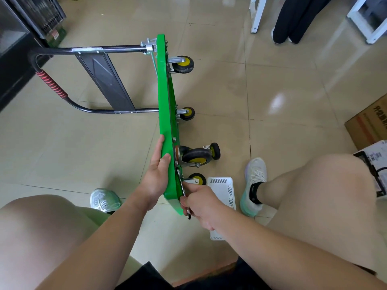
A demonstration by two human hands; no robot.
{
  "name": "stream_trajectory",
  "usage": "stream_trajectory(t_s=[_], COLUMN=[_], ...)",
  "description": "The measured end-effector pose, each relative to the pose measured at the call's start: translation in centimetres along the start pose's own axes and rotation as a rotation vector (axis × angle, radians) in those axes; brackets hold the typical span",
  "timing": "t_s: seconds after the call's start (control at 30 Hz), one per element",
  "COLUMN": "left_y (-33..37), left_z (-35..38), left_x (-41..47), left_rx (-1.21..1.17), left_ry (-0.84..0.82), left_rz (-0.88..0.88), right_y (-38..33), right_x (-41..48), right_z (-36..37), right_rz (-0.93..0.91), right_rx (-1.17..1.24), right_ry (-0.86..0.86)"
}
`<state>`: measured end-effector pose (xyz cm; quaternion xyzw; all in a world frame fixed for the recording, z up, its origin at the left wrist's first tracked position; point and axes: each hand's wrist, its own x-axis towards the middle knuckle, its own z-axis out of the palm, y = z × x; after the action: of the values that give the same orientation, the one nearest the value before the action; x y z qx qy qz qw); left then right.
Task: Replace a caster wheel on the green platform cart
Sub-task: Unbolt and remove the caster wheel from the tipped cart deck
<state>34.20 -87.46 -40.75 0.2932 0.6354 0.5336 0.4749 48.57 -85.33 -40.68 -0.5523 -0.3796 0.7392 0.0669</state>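
Tile floor [272, 91], right hand [201, 206] (curled) gripping wrench [182, 187]

Bright, even indoor light falls from overhead. The glossy floor tiles [272, 65] throw it back, with a white glare patch at the right and fainter sheens at the far edge. Shadows are soft and short, pooling just beneath the green cart deck [165, 97] and its wheels. The dark cabinet [12, 49] at far left is underexposed and its detail is lost. A green tint lies on the near left shoe [104, 198]. Wide-angle distortion bows straight lines and swells the near thighs [314, 185]. The centre is sharp and the corners are softer.
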Motion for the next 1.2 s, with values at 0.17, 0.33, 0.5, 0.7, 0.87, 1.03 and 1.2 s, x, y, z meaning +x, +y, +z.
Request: stream_trajectory(t_s=[0.17, 0.33, 0.5, 0.7, 0.87, 1.03, 1.2], left_y=[-0.1, 0.1, 0.1, 0.1, 0.1, 0.2, 0.5], left_z=[0.0, 0.1, 0.2, 0.1, 0.1, 0.1, 0.1], left_x=[0.0, -0.1, -0.1, 0.0, 0.0, -0.1, -0.3], left_rx=[0.003, 0.007, 0.031, 0.046, 0.056, 0.061, 0.061], left_ry=[0.01, 0.015, 0.026, 0.028, 0.029, 0.029, 0.026], left_rz=[0.008, 0.014, 0.018, 0.032, 0.03, 0.018, 0.021], right_y=[0.3, 0.4, 0.7, 1.6, 1.9, 2.1, 1.9], right_x=[0.3, 0.3, 0.4, 0.7, 1.2, 1.2, 0.9], right_z=[0.1, 0.0, -0.1, -0.4, -0.5, -0.5, -0.5], right_rz=[-0.042, -0.05, -0.082, -0.125, -0.146, -0.148, -0.14], right_rx=[-0.072, -0.107, -0.132, -0.125, -0.153, -0.163, -0.177], right_ry=[0.019, 0.016, 0.021, 0.014, 0.018, 0.025, 0.016])
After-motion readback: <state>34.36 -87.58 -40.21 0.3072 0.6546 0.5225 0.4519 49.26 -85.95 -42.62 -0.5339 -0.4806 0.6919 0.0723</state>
